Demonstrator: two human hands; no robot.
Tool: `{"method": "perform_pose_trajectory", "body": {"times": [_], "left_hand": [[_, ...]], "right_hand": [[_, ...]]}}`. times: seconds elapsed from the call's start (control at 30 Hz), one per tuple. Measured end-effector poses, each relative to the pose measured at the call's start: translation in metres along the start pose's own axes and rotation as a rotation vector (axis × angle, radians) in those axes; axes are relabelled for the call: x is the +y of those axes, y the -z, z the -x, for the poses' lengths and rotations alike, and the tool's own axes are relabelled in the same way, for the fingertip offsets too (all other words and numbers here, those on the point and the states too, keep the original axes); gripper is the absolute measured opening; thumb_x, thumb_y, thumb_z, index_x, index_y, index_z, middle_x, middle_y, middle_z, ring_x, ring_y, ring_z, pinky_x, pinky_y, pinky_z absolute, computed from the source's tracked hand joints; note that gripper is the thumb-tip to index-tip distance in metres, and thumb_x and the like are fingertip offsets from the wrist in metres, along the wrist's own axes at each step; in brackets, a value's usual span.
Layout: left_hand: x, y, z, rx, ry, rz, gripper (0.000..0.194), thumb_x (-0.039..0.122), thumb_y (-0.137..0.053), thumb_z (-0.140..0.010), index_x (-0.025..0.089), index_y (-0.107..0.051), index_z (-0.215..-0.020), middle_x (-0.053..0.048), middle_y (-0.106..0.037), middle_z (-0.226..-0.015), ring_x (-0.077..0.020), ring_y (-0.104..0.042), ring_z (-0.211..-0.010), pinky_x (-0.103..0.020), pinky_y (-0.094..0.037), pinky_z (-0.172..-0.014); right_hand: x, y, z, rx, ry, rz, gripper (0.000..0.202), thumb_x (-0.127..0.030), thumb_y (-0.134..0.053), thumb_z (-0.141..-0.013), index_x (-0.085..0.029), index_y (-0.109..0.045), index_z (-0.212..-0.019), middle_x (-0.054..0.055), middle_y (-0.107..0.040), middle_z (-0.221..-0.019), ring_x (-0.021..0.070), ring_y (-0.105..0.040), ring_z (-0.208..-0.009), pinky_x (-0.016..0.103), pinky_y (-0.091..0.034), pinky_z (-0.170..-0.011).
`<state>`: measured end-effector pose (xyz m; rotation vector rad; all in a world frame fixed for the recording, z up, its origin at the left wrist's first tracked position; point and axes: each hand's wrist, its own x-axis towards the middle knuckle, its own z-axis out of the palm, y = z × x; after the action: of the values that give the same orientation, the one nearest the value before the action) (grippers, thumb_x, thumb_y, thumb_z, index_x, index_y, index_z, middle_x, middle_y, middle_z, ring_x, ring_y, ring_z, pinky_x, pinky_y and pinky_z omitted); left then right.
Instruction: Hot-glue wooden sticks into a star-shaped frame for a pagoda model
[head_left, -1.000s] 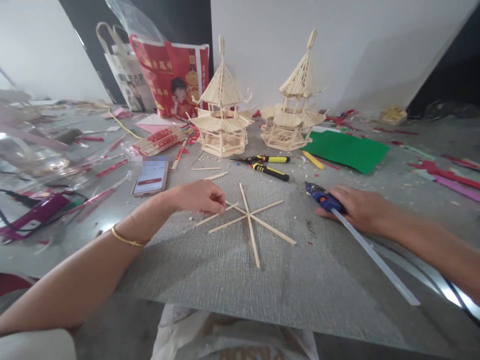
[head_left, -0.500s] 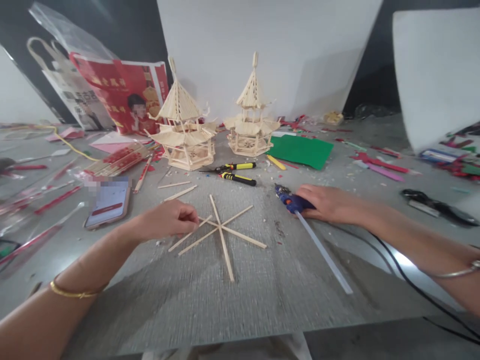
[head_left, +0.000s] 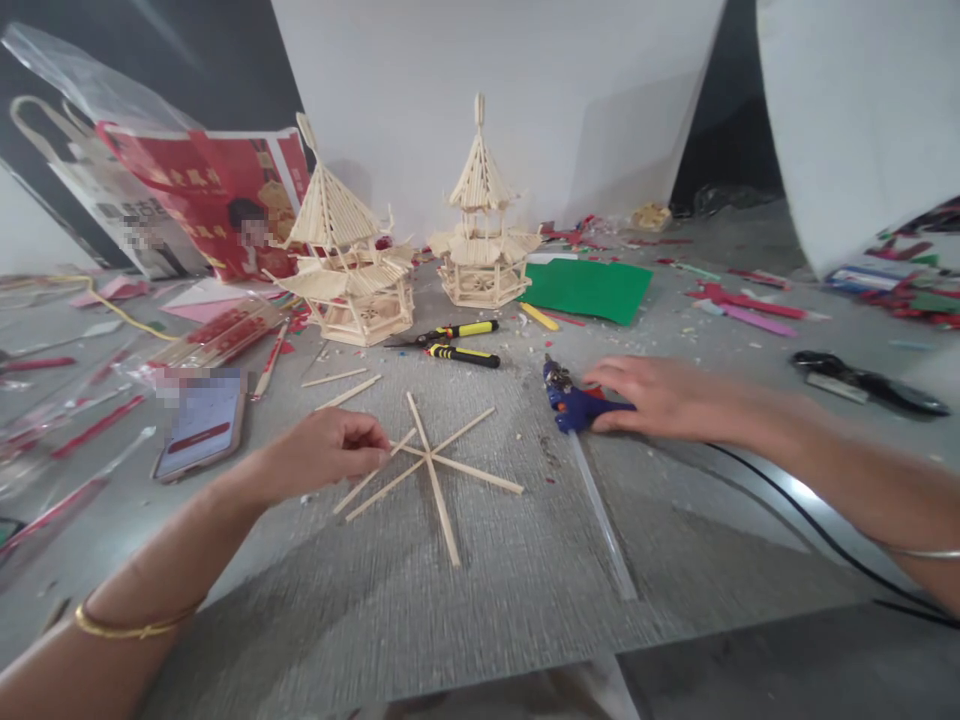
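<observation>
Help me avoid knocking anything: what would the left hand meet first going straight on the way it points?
Likely the crossed sticks, just beyond the slanting stick at the left hand. Depth is unclear, so it might pass above them.

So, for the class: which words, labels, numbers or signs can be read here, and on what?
Red bag: gold characters, too blurred to quote.
White tote bag: dark characters, too blurred.
Phone: screen text too small.
Nothing reads with certainty.
</observation>
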<state>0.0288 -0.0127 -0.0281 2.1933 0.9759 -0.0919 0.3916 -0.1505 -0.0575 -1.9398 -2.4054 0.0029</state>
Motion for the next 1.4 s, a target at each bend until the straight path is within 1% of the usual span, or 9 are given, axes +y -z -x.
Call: {"method": "perform_pose_trajectory", "body": {"times": [0.13, 0.2, 0.43, 0.6, 0.8, 0.97, 1.1, 1.23, 1.4], "left_hand": [[0.001, 0.001, 0.001, 0.006, 0.020, -0.001, 0.026, 0.042, -0.055, -0.072, 0.017, -0.059, -0.076, 0.006, -0.046, -0.056, -0.0060, -0.040, -0.051, -0.018, -0.032, -0.048], [0.003, 0.003, 0.002, 0.013, 0.029, -0.005, 0.027, 0.042, -0.056, -0.072, 0.017, -0.059, -0.077, 0.006, -0.047, -0.056, -0.0063, -0.041, -0.051, -0.018, -0.033, -0.048], [0.006, 0.004, 0.005, 0.042, 0.035, 0.028, 0.025, 0.041, -0.056, -0.073, 0.016, -0.059, -0.078, 0.005, -0.050, -0.055, -0.0063, -0.044, -0.050, -0.017, -0.034, -0.046], [0.010, 0.001, -0.001, -0.009, -0.002, -0.033, 0.021, 0.036, -0.054, -0.072, 0.016, -0.061, -0.076, 0.004, -0.052, -0.057, -0.0075, -0.046, -0.051, -0.019, -0.036, -0.049], [0.028, 0.006, -0.019, -0.044, -0.106, -0.184, 0.021, 0.032, -0.053, -0.070, 0.015, -0.065, -0.074, 0.002, -0.058, -0.057, -0.0096, -0.053, -0.054, -0.020, -0.037, -0.052], [0.053, -0.003, -0.056, -0.011, -0.182, -0.277, 0.018, 0.024, -0.053, -0.066, 0.014, -0.068, -0.071, 0.000, -0.062, -0.057, -0.0105, -0.056, -0.055, -0.021, -0.037, -0.054], [0.063, -0.010, -0.082, 0.004, -0.209, -0.341, 0.017, 0.020, -0.053, -0.063, 0.013, -0.067, -0.067, -0.001, -0.063, -0.055, -0.0108, -0.056, -0.054, -0.021, -0.036, -0.052], [0.068, -0.011, -0.091, -0.002, -0.181, -0.393, 0.018, 0.021, -0.052, -0.063, 0.013, -0.067, -0.066, -0.002, -0.063, -0.054, -0.0121, -0.057, -0.055, -0.022, -0.036, -0.053], [0.069, -0.013, -0.092, -0.038, -0.152, -0.415, 0.016, 0.019, -0.052, -0.063, 0.013, -0.067, -0.064, -0.001, -0.063, -0.054, -0.0118, -0.056, -0.054, -0.022, -0.035, -0.052]], "right_hand": [[-0.014, 0.007, 0.003, 0.236, 0.011, 0.083, 0.038, -0.046, -0.046, -0.089, -0.014, -0.062, -0.104, 0.013, -0.061, -0.105, 0.0260, -0.059, -0.093, 0.039, -0.046, -0.079], [-0.028, 0.013, 0.002, 0.280, 0.020, 0.079, 0.034, -0.041, -0.045, -0.091, -0.014, -0.064, -0.099, 0.012, -0.062, -0.099, 0.0233, -0.060, -0.089, 0.036, -0.046, -0.078], [-0.083, 0.018, -0.013, 0.161, 0.080, -0.004, 0.025, -0.026, -0.046, -0.091, -0.016, -0.067, -0.085, 0.006, -0.064, -0.084, 0.0165, -0.059, -0.074, 0.029, -0.040, -0.066], [-0.113, 0.015, -0.021, 0.033, 0.159, -0.124, 0.021, -0.022, -0.048, -0.089, -0.014, -0.066, -0.082, 0.006, -0.064, -0.082, 0.0167, -0.060, -0.076, 0.029, -0.040, -0.067], [-0.113, 0.018, -0.009, 0.081, 0.138, -0.094, 0.022, -0.025, -0.048, -0.090, -0.015, -0.066, -0.082, 0.005, -0.063, -0.077, 0.0165, -0.060, -0.070, 0.029, -0.039, -0.062], [-0.117, 0.017, 0.006, 0.115, 0.177, -0.114, 0.019, -0.025, -0.049, -0.090, -0.017, -0.064, -0.083, 0.004, -0.063, -0.078, 0.0150, -0.060, -0.069, 0.027, -0.040, -0.061], [-0.120, 0.010, 0.018, 0.146, 0.180, -0.131, 0.017, -0.024, -0.049, -0.088, -0.018, -0.062, -0.080, 0.003, -0.061, -0.075, 0.0154, -0.059, -0.064, 0.028, -0.039, -0.057], [-0.118, 0.004, 0.030, 0.220, 0.219, -0.158, 0.014, -0.022, -0.051, -0.086, -0.018, -0.062, -0.079, 0.003, -0.060, -0.072, 0.0159, -0.059, -0.063, 0.028, -0.038, -0.054], [-0.115, 0.002, 0.038, 0.234, 0.204, -0.206, 0.012, -0.021, -0.051, -0.086, -0.019, -0.061, -0.079, 0.002, -0.059, -0.071, 0.0147, -0.058, -0.060, 0.027, -0.038, -0.052]]}}
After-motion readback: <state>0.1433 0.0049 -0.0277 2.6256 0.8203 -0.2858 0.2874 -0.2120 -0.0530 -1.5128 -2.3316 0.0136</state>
